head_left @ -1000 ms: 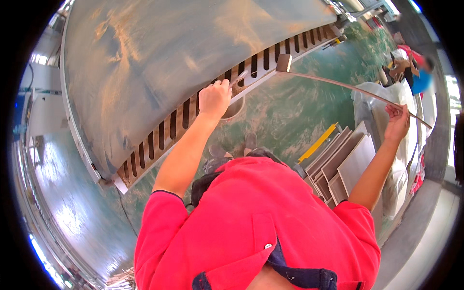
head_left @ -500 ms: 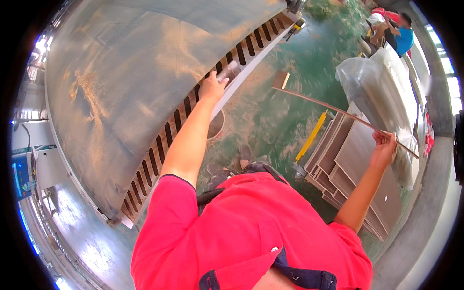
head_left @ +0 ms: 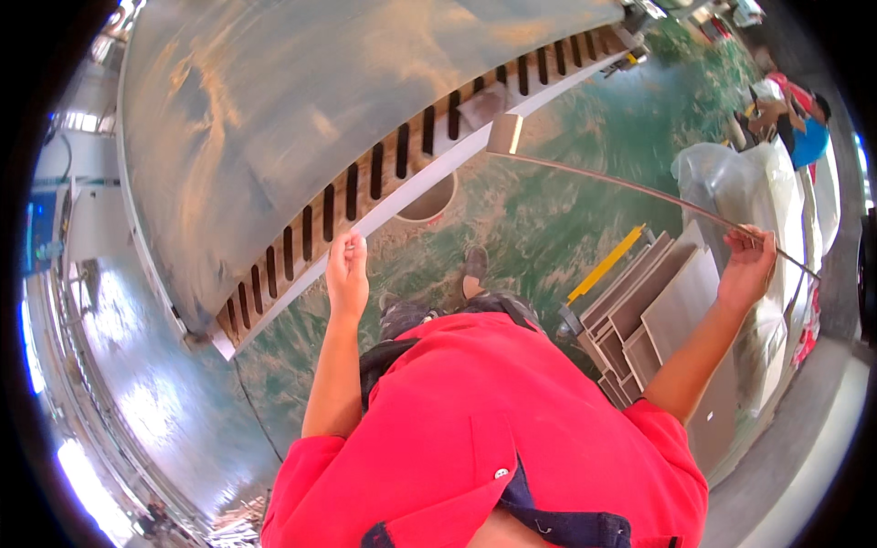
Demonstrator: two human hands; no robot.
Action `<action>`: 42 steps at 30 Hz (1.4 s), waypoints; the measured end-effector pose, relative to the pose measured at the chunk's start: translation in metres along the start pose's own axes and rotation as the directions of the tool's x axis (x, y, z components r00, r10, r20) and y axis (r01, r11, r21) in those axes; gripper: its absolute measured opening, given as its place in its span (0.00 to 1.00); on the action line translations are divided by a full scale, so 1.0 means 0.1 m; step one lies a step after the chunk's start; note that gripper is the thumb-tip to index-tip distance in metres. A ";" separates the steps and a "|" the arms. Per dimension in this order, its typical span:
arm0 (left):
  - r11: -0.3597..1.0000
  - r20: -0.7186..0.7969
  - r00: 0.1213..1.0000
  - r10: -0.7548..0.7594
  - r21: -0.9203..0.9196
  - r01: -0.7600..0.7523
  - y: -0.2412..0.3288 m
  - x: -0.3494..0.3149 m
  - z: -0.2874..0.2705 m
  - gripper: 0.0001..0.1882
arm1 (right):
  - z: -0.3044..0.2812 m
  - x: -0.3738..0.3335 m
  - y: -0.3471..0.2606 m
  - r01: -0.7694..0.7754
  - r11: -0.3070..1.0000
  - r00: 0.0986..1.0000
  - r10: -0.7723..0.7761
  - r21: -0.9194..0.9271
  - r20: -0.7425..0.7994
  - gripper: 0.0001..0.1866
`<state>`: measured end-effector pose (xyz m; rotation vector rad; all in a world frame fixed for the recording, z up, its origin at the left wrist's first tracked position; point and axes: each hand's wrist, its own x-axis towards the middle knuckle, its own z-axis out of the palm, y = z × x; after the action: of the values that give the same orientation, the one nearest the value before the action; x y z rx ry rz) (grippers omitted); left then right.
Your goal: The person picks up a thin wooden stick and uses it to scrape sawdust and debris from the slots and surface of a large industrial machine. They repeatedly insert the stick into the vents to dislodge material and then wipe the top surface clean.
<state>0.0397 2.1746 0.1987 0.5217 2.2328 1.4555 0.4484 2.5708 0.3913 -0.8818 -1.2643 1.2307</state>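
My right hand is closed around a long thin brown rod. A flat rectangular block with a pale edge sits at the rod's far end, beside the white rim of a large table-like machine. My left hand is near that rim, fingers curled together; whatever may be between them is hidden. Farther along, a small brownish flat piece lies on the machine's slotted border. Sawdust streaks the machine's grey top.
A round bucket stands under the rim. Brown panels are stacked at right, with a yellow bar beside them. Plastic-wrapped goods stand behind. A person in blue sits at far right. Sawdust covers the green floor.
My left hand has let go of the brownish piece and drawn back toward me. The rod is still in my right hand. The view has shifted, and the block now appears closer to the machine's rim.
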 end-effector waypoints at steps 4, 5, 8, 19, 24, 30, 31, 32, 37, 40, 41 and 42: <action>0.991 0.071 0.997 -0.006 -0.135 0.015 -0.26 -0.43 -0.53 0.14 | 0.64 -0.18 -0.08 0.012 0.996 0.992 0.000 -0.093 0.127 0.16; 0.995 0.129 0.992 -0.012 -0.095 0.024 -0.24 -0.55 -0.69 0.13 | 0.85 -0.30 -0.11 0.059 0.995 0.984 -0.043 -0.085 0.174 0.18; 1.000 0.268 0.964 -0.005 -0.017 0.010 -0.27 -0.85 -1.33 0.12 | 1.64 -0.82 -0.27 0.047 0.998 0.926 -0.031 -0.033 0.376 0.17; 0.969 -0.057 0.970 -0.237 -0.085 0.232 -1.12 -1.89 -3.10 0.12 | 4.31 -2.77 -0.71 0.230 0.973 0.714 -0.183 0.020 0.675 0.15; 0.971 -0.140 0.962 -0.233 -0.088 0.222 -1.20 -2.07 -3.48 0.12 | 5.04 -3.28 -0.69 0.236 0.944 0.532 -0.324 0.230 0.782 0.12; 0.952 -0.229 0.940 -0.253 -0.235 0.198 -1.39 -2.12 -3.93 0.12 | 5.66 -4.11 -0.72 0.273 0.927 0.496 -0.364 0.256 0.788 0.11; 0.943 -0.215 0.943 -0.255 -0.269 0.194 -1.46 -2.12 -4.02 0.13 | 5.71 -4.25 -0.74 0.293 0.927 0.481 -0.354 0.233 0.802 0.11; 0.942 -0.200 0.946 -0.255 -0.271 0.196 -1.51 -2.11 -4.11 0.13 | 5.76 -4.36 -0.76 0.313 0.927 0.470 -0.342 0.209 0.814 0.11; 0.948 -0.103 0.970 -0.218 -0.258 0.186 -1.68 -2.02 -4.73 0.13 | 5.98 -4.89 -0.90 0.351 0.916 0.533 -0.364 0.192 0.764 0.11; 0.942 -0.021 0.976 -0.218 -0.267 0.205 -1.82 -1.97 -5.13 0.12 | 6.08 -5.27 -0.89 0.329 0.939 0.584 -0.284 0.098 0.760 0.09; 0.948 0.016 0.976 -0.216 -0.238 0.213 -1.89 -1.95 -5.25 0.12 | 6.10 -5.40 -0.92 0.333 0.941 0.591 -0.255 0.057 0.765 0.09; 0.953 0.053 0.975 -0.214 -0.208 0.220 -1.96 -1.92 -5.36 0.12 | 6.14 -5.49 -0.96 0.369 0.929 0.574 -0.247 0.023 0.780 0.10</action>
<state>-0.1019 1.5906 0.2401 0.2184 2.0069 1.5347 -0.0735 1.9303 0.4661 -0.1405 -2.1261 1.2733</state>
